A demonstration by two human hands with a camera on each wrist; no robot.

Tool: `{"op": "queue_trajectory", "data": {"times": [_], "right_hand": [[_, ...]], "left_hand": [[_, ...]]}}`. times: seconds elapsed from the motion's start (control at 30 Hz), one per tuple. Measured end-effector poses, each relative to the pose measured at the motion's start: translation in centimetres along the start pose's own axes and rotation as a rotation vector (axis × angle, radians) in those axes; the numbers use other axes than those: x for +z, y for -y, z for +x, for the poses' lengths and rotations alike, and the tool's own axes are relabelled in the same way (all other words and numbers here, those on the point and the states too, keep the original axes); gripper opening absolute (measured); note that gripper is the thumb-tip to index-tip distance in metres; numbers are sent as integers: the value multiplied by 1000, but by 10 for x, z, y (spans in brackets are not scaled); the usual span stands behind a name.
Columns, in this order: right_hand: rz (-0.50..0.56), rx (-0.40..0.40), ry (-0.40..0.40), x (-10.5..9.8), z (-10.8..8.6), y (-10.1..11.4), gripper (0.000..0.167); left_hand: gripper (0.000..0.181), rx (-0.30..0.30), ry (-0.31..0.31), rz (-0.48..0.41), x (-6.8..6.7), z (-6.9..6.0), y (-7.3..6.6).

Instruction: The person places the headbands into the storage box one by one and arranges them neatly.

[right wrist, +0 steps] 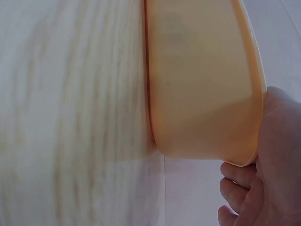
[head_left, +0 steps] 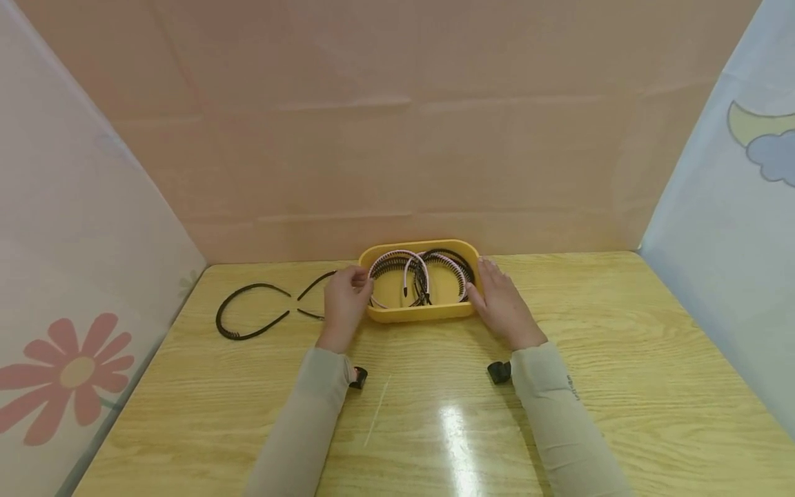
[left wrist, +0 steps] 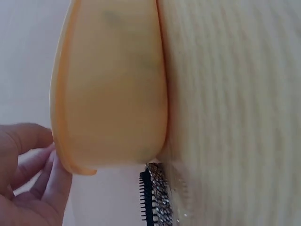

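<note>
A yellow plastic basket [head_left: 422,314] with rounded corners stands at the back of the table, holding several toothed headbands. A pale pink headband [head_left: 400,251] and black headbands [head_left: 448,251] overlap inside it. My left hand [head_left: 344,304] pinches the rim at the basket's left end; the left wrist view shows thumb and fingers at the rim [left wrist: 57,136]. At the right end, my right hand [head_left: 504,307] holds the rim, its thumb at the front corner and fingers along the outer side. In the right wrist view, those fingers [right wrist: 237,175] bend below the rim.
A black headband [head_left: 221,317] lies on the table [head_left: 435,414] at the left. Another dark headband [head_left: 315,283] is partly hidden behind my left hand; a glittery band [left wrist: 162,193] shows beyond the basket. A pink cloth backdrop [head_left: 410,152] rises behind, with printed side panels.
</note>
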State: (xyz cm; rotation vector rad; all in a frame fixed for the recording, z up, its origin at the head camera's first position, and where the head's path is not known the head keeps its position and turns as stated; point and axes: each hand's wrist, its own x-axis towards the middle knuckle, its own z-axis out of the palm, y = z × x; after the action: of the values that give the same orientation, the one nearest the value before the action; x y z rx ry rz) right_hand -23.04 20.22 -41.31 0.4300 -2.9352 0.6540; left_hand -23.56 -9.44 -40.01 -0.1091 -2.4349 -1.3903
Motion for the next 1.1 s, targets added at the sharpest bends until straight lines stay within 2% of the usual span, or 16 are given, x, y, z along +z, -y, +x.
{"op": "queue_trajectory", "data": {"times": [0.17, 0.37, 0.57, 0.7, 0.9, 1.1], "right_hand": [[5, -3, -8, 0, 1, 0, 67], [4, -5, -8, 3, 2, 0, 67], [5, -12, 3, 3, 4, 0, 68], [4, -15, 6, 1, 5, 0, 68], [15, -17, 5, 1, 4, 0, 68], [24, -11, 2, 1, 4, 1, 68]], "left_hand": [[21, 48, 81, -48, -9, -10, 6], [24, 60, 195, -58, -35, -22, 17], [24, 95, 336, 71, -62, -34, 37], [27, 93, 413, 135, -86, -37, 50], [27, 93, 424, 281, -132, -28, 75], [29, 54, 382, 399, -180, -10, 102]]}}
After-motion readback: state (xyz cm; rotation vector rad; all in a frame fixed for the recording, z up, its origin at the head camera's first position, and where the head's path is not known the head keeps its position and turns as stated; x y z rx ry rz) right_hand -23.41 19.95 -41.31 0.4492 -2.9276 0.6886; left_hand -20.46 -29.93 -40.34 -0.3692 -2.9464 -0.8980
